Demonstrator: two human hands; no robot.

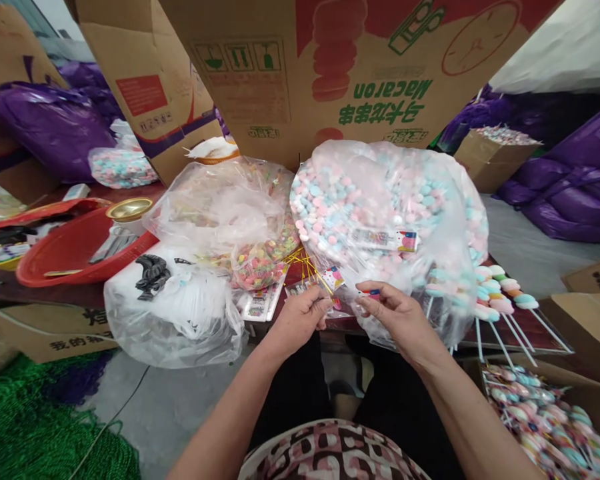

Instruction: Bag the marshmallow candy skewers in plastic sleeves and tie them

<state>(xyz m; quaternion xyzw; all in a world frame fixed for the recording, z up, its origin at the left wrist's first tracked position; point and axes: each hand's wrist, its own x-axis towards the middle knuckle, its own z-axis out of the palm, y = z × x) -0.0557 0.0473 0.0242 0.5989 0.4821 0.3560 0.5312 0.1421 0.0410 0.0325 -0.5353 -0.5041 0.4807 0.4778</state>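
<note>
My left hand is closed in a pinch at the front edge of the table, at the edge of clear film stretching between my hands. Across from it, my right hand pinches a small printed plastic bag between thumb and fingers. Another bag with a colourful print shows just above my left fingers. Gold twist ties lie fanned out behind that hand. Beyond my right hand is a large clear bag of pastel marshmallows, with a printed wrapper on it.
Marshmallow skewers lie at the table's right edge, above a box of wrapped skewers. A bag of colourful candies and a bag of white sticks stand left. Further left is a red basin. A carton blocks the back.
</note>
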